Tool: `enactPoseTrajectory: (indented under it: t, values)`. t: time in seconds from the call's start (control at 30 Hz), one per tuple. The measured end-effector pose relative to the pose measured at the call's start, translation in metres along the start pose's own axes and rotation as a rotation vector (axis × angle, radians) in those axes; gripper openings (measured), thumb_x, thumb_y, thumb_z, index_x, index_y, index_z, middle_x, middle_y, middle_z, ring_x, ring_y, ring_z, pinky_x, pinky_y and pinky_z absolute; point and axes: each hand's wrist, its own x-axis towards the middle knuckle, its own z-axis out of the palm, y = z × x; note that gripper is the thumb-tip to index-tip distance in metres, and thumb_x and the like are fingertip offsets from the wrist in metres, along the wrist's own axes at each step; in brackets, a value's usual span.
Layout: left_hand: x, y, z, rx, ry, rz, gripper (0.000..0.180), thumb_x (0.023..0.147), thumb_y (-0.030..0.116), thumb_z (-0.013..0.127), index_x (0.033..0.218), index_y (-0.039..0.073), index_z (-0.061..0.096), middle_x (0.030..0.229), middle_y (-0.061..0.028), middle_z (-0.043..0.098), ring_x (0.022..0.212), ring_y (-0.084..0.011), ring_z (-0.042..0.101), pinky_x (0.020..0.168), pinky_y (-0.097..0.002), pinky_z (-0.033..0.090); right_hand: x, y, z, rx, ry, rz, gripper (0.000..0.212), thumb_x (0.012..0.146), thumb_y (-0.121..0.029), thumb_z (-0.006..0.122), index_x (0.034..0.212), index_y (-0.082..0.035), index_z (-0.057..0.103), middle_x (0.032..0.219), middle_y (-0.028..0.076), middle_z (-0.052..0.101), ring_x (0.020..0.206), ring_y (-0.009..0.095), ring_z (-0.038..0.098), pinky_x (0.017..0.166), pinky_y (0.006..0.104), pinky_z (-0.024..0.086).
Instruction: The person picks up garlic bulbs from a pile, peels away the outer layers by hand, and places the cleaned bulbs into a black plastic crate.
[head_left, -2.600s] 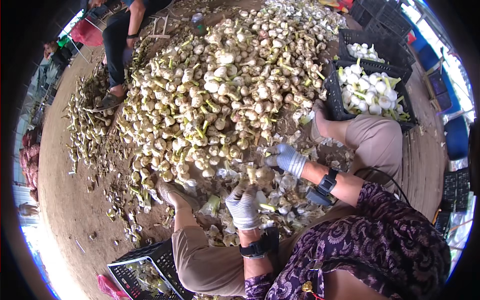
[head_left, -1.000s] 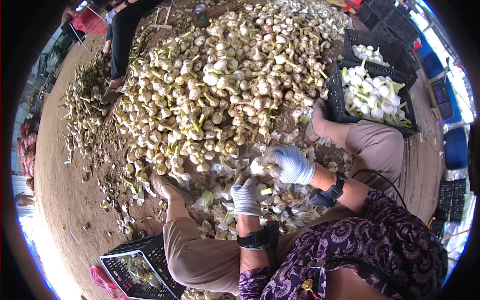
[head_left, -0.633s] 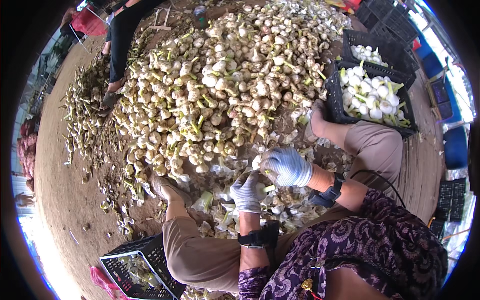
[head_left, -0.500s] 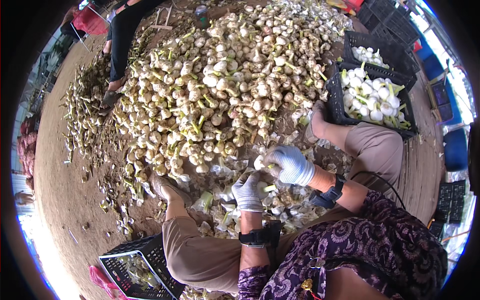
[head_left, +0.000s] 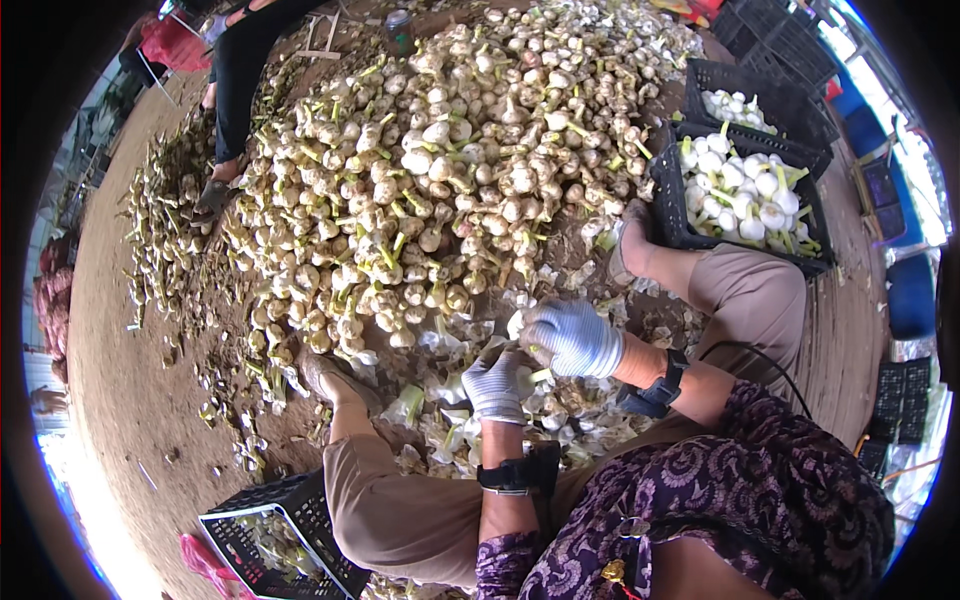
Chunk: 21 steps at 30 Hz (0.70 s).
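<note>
My left hand [head_left: 494, 388] and my right hand [head_left: 575, 340], both in striped, pale knitted gloves, meet low over the ground between my legs. They are closed on one white garlic bulb [head_left: 516, 325], of which only a small part shows past the fingers. My right hand's fingers curl in against it from the right; my left fingers grip it from below. A pale green stem end [head_left: 541, 376] shows beside my left hand; whether it belongs to this bulb I cannot tell. Loose garlic skins [head_left: 560, 408] lie beneath the hands.
A large heap of unpeeled garlic [head_left: 430, 190] spreads ahead. Black crates with white bulbs [head_left: 745, 195] stand by my right knee. Another black crate [head_left: 335, 520] holding scraps sits by my left leg. Another person's leg [head_left: 236, 105] is at the far left.
My right hand has turned slightly and shifted a little down and left around the bulb. My left hand stays nearly in place. The other person's leg has moved slightly.
</note>
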Motion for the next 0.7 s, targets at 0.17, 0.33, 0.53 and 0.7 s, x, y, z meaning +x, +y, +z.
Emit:
enactPoseTrajectory:
  t: [0.17, 0.33, 0.53, 0.7]
  values:
    - [0.001, -0.002, 0.004, -0.053, 0.026, -0.03, 0.009, 0.072, -0.002, 0.057, 0.079, -0.005, 0.063, 0.067, -0.0113, 0.062, 0.054, -0.0186, 0.059, 0.047, -0.0285, 0.047, -0.005, 0.003, 0.001, 0.215, 0.045, 0.198, 0.018, 0.063, 0.0, 0.062, 0.08, -0.007, 0.057, 0.084, 0.006, 0.057, 0.073, 0.024, 0.059, 0.06, 0.0327, 0.051]
    - [-0.007, 0.005, 0.011, 0.005, -0.033, -0.063, 0.006, 0.071, 0.001, 0.065, 0.076, -0.001, 0.065, 0.065, -0.0021, 0.059, 0.053, -0.0086, 0.05, 0.05, -0.0226, 0.042, -0.013, 0.01, 0.002, 0.662, 0.173, 0.663, 0.017, 0.067, 0.004, 0.063, 0.08, -0.005, 0.058, 0.079, 0.003, 0.06, 0.072, 0.013, 0.058, 0.067, 0.0257, 0.048]
    - [-0.007, -0.011, 0.003, 0.054, -0.015, -0.04, 0.008, 0.071, 0.003, 0.065, 0.077, -0.001, 0.066, 0.067, -0.0011, 0.06, 0.058, -0.0075, 0.049, 0.055, -0.0225, 0.041, -0.003, 0.021, -0.003, 1.348, 0.522, 1.111, 0.015, 0.073, 0.002, 0.064, 0.087, -0.001, 0.058, 0.075, 0.008, 0.061, 0.059, 0.015, 0.059, 0.045, 0.0255, 0.051]
    - [-0.015, 0.017, 0.011, -0.182, -0.03, -0.066, 0.014, 0.076, 0.01, 0.065, 0.083, -0.002, 0.065, 0.07, -0.0052, 0.062, 0.062, -0.0126, 0.056, 0.056, -0.0244, 0.046, 0.005, 0.013, -0.023, 0.789, 0.212, 0.808, 0.013, 0.073, 0.0, 0.065, 0.082, -0.004, 0.056, 0.075, 0.005, 0.06, 0.059, 0.014, 0.059, 0.048, 0.0235, 0.048]
